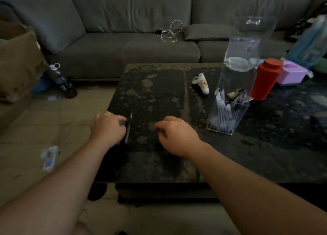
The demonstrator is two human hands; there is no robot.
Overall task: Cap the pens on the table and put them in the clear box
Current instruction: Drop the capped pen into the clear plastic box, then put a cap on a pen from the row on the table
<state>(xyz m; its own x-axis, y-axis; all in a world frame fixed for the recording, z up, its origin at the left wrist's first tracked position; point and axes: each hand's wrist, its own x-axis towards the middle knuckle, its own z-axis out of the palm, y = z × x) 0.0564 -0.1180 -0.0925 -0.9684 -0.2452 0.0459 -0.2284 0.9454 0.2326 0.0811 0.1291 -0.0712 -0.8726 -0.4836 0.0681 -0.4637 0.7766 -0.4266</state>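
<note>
My left hand [108, 126] is closed around a dark pen [128, 126] near the left edge of the dark speckled table [159, 86]; the pen's bare tip points away from me. About a hand's width to the right, my right hand [177, 133] rests on the table with fingers curled; a small dark thing may be pinched at its fingertips, too dark to tell. The tall clear box [230, 103] stands to the right of my right hand, lid open, with several capped pens inside.
A white game controller [200, 83] lies behind the box. A red canister [265, 79] and a lilac container [292, 73] stand at the right. A grey sofa [141, 31] with a white cable runs along the back. A dark bottle [62, 80] stands on the floor at the left.
</note>
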